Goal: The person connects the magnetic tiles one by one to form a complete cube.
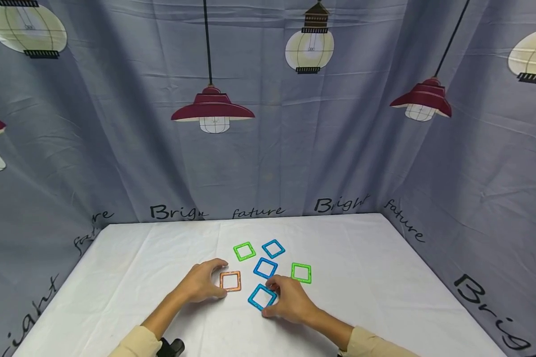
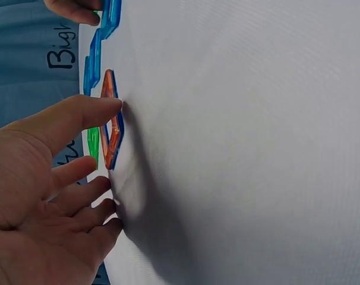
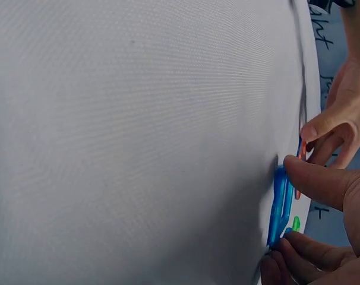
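Six thin square frames in orange, blue and green lie flat on the white table. My left hand (image 1: pixel 202 281) is beside the orange square frame (image 1: pixel 239 281), its fingers spread and the thumb tip at the frame's near left corner. In the left wrist view, that orange frame (image 2: pixel 116 139) shows a blue edge underneath. My right hand (image 1: pixel 293 300) pinches the nearest blue square frame (image 1: pixel 254 292) between thumb and fingers at two corners. Seen from the right wrist, this blue frame (image 3: pixel 276 205) spans the space from thumb to fingertips.
Beyond the hands lie a middle blue square (image 1: pixel 258 265), a far blue square (image 1: pixel 280 245) and a green square (image 1: pixel 252 248). Another green square (image 1: pixel 310 274) is just past the right hand. A grey curtain (image 1: pixel 268 163) printed with lamps borders the white table (image 1: pixel 366 277).
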A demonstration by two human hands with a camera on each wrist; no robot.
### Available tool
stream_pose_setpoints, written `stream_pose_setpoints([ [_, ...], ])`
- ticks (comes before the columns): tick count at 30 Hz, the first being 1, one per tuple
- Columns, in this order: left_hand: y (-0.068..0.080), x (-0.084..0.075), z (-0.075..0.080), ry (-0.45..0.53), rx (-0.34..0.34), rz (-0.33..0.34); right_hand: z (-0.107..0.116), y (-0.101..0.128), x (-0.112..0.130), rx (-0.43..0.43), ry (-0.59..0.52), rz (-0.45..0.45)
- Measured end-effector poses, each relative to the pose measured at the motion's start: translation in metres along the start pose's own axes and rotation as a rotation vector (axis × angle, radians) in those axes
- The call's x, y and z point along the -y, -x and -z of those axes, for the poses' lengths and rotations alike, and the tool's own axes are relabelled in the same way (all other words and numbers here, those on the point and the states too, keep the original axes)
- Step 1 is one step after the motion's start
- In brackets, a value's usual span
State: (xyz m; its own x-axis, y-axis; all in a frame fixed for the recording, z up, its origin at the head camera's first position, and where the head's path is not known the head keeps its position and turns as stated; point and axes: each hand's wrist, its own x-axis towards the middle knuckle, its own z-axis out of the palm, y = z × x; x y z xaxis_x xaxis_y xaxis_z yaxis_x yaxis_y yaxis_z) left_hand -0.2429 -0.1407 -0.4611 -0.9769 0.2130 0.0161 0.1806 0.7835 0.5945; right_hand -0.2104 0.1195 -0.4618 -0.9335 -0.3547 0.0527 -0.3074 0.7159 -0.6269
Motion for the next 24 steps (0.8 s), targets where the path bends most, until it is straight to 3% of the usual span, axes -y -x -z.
stream_pose_setpoints([
  [14,0.001,-0.001,0.000,-0.041,0.003,0.002,0.002,-0.009,0.001,0.013,0.037,0.035],
  [24,0.002,-0.001,0.004,-0.040,0.060,0.013,0.003,-0.020,0.008,0.051,0.093,0.071],
])
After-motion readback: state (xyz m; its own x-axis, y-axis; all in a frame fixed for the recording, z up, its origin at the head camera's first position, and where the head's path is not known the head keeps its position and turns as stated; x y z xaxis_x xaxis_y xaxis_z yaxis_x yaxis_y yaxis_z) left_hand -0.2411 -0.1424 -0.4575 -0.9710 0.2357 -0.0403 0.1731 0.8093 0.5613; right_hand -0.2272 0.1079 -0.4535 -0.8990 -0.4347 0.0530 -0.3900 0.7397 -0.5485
